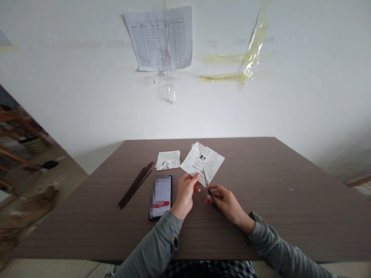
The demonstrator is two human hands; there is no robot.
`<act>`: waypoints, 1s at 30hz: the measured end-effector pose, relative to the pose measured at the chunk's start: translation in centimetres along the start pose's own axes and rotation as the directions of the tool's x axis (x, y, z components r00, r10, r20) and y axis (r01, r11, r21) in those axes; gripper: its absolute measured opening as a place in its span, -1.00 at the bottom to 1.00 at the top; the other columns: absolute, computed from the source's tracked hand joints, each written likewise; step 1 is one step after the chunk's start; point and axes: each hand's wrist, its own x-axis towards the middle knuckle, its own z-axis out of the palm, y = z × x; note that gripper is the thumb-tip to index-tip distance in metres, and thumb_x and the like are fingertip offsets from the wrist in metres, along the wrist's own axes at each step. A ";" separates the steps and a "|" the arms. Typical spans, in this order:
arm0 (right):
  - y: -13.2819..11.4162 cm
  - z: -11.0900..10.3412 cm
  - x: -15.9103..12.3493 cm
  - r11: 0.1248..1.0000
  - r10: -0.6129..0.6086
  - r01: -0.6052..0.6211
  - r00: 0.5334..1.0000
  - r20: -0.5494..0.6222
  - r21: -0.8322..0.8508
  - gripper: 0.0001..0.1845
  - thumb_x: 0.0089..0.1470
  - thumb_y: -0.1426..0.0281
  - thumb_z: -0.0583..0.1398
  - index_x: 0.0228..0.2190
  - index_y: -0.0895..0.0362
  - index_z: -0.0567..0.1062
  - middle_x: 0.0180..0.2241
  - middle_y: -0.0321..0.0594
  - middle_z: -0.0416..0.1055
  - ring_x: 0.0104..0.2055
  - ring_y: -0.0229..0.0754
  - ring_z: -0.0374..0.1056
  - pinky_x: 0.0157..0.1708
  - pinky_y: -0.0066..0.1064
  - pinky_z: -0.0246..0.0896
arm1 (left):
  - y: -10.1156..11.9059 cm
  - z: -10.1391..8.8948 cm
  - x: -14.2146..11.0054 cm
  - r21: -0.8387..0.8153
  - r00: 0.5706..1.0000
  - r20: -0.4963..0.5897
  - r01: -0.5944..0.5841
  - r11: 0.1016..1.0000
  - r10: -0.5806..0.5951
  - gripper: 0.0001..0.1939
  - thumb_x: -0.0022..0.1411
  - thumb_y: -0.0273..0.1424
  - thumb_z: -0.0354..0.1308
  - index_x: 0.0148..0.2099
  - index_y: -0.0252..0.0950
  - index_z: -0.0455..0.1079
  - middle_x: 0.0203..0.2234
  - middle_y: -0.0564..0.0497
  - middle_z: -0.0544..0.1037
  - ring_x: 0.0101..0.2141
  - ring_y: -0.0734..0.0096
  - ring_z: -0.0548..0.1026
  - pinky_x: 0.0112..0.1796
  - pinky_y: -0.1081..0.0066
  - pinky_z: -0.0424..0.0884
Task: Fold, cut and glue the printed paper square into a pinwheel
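Head view | your left hand (185, 195) pinches a folded printed paper (204, 162) near mid-table | your right hand (228, 204) grips scissors (211, 194), blades on the paper's near corner | phone (161, 197) lies just left on the brown table (261, 216)

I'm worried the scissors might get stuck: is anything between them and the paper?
Nothing visible is. The scissors in the right hand touch the printed paper, and the left hand holds that paper to one side of the blades.
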 end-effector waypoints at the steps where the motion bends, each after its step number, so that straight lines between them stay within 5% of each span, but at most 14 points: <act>1: 0.0 0.0 0.0 1.000 0.002 -0.002 1.000 0.000 -0.004 -0.40 -0.03 -0.25 0.61 -0.15 -0.11 0.78 -0.36 -0.07 0.83 -0.22 0.37 0.76 -0.09 0.15 0.71 | -0.1 0.0 0.1 -0.002 1.000 -0.001 -0.001 1.000 0.001 -0.64 0.14 -0.28 0.81 -0.13 -0.27 0.77 -0.24 -0.06 0.87 -0.32 0.34 0.74 -0.49 0.53 0.34; 10: -0.4 -0.4 -0.1 1.000 0.003 -0.003 1.000 0.011 0.003 -0.35 -0.06 -0.21 0.64 -0.09 -0.07 0.82 -0.32 -0.07 0.88 -0.29 0.29 0.73 -0.14 0.07 0.68 | -0.2 -0.1 0.2 -0.010 0.999 -0.009 -0.034 0.999 0.034 -0.63 0.13 -0.23 0.79 -0.16 -0.24 0.75 -0.25 -0.04 0.85 -0.32 0.34 0.72 -0.48 0.53 0.35; 19: -0.1 -1.4 -0.3 0.998 -0.022 0.024 0.999 0.029 -0.053 -0.48 -0.06 -0.17 0.68 -0.19 -0.12 0.88 -0.36 -0.10 0.84 -0.19 0.43 0.80 0.01 0.20 0.71 | 0.8 -0.3 0.2 0.021 0.992 -0.082 -0.090 0.996 0.091 -0.58 0.06 -0.18 0.81 -0.19 -0.24 0.73 -0.26 -0.07 0.85 -0.32 0.34 0.68 -0.49 0.54 0.29; 26: 1.1 -3.4 0.0 0.954 -0.200 0.160 0.969 -0.144 -0.253 -0.47 0.13 -0.25 0.59 -0.11 -0.14 0.92 -0.22 0.03 0.92 -0.03 0.57 0.78 0.30 0.42 0.58 | 1.5 -1.5 0.5 0.161 0.983 -0.080 -0.153 0.975 0.167 -0.69 0.10 -0.24 0.77 -0.25 -0.24 0.75 -0.36 -0.01 0.75 -0.41 0.35 0.57 -0.57 0.51 0.30; 30: 2.4 -4.2 1.3 0.939 -0.269 0.170 0.904 -0.332 -0.298 -0.50 0.21 -0.20 0.50 -0.02 -0.15 0.86 -0.14 -0.04 0.95 0.03 0.51 0.83 0.36 0.41 0.53 | 1.7 -2.3 0.4 0.243 0.985 -0.026 -0.158 0.957 0.169 -0.76 0.15 -0.31 0.73 -0.28 -0.25 0.75 -0.43 0.03 0.71 -0.49 0.40 0.51 -0.60 0.51 0.25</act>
